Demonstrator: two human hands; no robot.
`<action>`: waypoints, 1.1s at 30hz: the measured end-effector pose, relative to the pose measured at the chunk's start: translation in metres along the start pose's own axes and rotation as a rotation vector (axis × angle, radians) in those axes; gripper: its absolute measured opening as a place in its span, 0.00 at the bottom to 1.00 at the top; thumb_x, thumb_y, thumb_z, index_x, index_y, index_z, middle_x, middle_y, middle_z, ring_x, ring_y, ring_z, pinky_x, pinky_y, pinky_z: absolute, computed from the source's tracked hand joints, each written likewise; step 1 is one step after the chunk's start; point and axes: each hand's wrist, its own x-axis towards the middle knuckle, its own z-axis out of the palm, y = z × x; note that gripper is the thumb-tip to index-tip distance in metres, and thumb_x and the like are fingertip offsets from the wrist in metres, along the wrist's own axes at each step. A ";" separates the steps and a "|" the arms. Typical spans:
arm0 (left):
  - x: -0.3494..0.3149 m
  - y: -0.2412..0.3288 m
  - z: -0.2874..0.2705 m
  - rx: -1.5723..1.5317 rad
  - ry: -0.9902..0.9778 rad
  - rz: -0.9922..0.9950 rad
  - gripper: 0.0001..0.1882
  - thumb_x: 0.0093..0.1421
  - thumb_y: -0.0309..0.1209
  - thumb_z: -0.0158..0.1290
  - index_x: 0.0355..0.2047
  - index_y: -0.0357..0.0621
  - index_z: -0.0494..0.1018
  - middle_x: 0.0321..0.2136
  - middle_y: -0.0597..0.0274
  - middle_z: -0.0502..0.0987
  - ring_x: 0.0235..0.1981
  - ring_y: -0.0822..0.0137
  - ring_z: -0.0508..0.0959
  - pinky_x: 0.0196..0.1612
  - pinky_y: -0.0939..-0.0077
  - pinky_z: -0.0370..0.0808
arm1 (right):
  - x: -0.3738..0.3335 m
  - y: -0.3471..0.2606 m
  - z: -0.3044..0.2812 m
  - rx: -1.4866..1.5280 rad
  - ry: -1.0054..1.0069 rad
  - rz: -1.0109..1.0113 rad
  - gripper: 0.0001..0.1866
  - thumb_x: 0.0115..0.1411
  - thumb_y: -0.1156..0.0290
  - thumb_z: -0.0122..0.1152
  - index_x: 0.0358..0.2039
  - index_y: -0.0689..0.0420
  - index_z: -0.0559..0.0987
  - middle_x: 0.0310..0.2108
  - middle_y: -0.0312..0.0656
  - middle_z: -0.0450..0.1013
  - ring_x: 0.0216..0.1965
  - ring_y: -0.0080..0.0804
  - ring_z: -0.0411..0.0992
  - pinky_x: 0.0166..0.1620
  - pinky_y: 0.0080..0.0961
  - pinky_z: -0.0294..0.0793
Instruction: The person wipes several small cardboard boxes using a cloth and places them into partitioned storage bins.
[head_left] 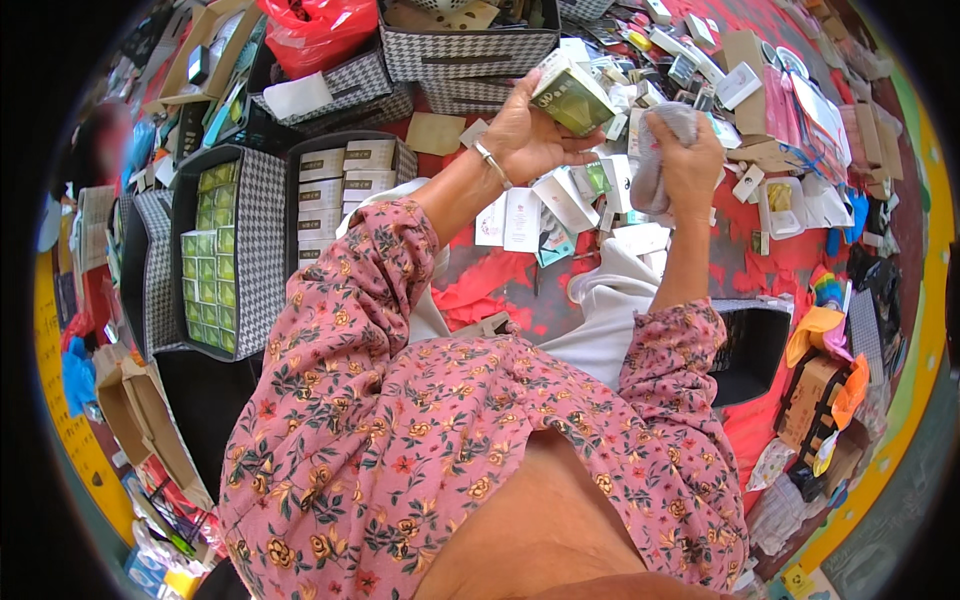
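My left hand (522,140), with a bangle at its wrist, holds up a small green and white box (574,100) between thumb and fingers, tilted in front of me. My right hand (693,160) is closed round a bunched grey cloth (650,178), a short way right of the box and apart from it. Beneath and between the hands lie loose small white boxes (522,218) and cartons. One of them shows a green item (597,178) at its end.
A houndstooth bin (264,240) on the left holds rows of green boxes. Beside it, another bin (407,160) holds stacked white boxes. A red plastic bag (322,38) sits at the far left. Mixed small packages (690,68) are heaped at the far right, near a clear plastic tub (782,222).
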 end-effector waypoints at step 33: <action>-0.367 0.179 -0.168 0.313 0.751 1.165 0.08 0.48 0.22 0.55 0.29 0.41 0.69 0.25 0.62 0.74 0.27 0.66 0.76 0.36 0.62 0.76 | -0.005 -0.001 0.075 0.378 -0.605 0.372 0.23 0.52 0.51 0.55 0.38 0.59 0.76 0.29 0.37 0.69 0.30 0.25 0.66 0.34 0.23 0.66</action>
